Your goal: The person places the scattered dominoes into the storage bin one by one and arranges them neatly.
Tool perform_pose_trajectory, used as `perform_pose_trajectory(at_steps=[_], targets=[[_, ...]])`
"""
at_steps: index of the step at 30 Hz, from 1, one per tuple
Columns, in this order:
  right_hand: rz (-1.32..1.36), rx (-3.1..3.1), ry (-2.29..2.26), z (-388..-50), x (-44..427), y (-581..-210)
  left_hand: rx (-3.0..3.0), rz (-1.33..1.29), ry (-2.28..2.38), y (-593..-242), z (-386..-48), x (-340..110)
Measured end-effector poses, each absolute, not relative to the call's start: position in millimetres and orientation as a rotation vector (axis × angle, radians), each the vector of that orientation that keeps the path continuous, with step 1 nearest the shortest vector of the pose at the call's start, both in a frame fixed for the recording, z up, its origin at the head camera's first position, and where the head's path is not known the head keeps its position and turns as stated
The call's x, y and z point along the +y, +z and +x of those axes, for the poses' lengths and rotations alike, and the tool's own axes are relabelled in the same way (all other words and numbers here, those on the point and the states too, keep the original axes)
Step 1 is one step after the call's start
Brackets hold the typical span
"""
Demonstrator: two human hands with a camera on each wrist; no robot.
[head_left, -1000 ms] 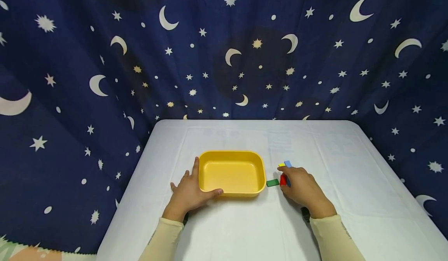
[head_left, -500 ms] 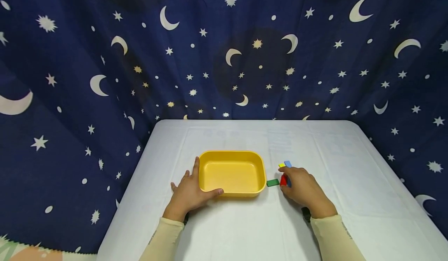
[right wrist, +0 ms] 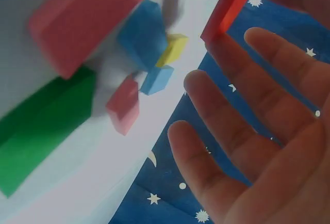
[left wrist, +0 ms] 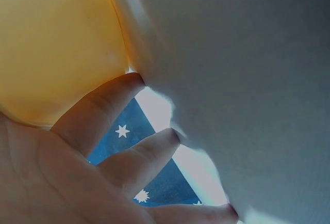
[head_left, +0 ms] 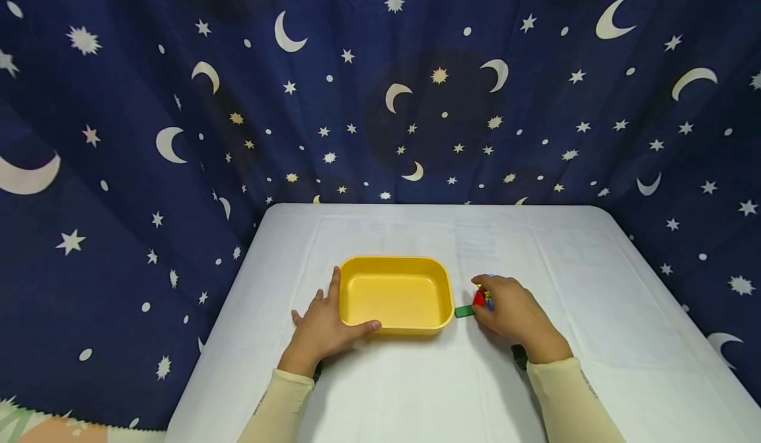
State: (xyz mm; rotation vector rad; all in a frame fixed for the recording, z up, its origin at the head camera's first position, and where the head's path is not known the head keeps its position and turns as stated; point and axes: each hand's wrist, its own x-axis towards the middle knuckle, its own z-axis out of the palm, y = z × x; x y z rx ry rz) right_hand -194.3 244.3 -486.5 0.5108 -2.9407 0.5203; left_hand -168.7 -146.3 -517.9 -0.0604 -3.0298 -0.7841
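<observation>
A yellow tray [head_left: 395, 329] stands on the white table, with my left hand [head_left: 324, 327] spread along its left side, thumb at the front edge. In the left wrist view the fingers of the left hand [left wrist: 124, 152] lie beside the tray [left wrist: 62, 38]. Right of the tray, my right hand [head_left: 520, 314] pinches a red block [head_left: 479, 297]. The right wrist view shows this red block [right wrist: 226, 10] at the fingertips of the right hand [right wrist: 258, 110]. Near it lie blue [right wrist: 144, 35], yellow [right wrist: 174, 49], pink [right wrist: 124, 105] and green [right wrist: 49, 126] blocks.
A green block [head_left: 464, 311] lies close to the tray's right edge. A larger pink block [right wrist: 90, 17] shows in the right wrist view. Behind the white table [head_left: 416, 232] hangs a dark blue curtain [head_left: 357, 100] with moons and stars.
The right hand has shifted slightly, and the red block has risen a little between its fingers. My left hand keeps its place at the tray.
</observation>
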Motion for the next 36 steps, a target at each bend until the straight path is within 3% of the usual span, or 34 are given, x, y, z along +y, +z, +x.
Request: perform_pose_trajectory(at_steps=[36], targets=[[0.602,-2.871,0.552,-214,220,-459,-3.022,-0.047,-0.802,-520,-170,-145]])
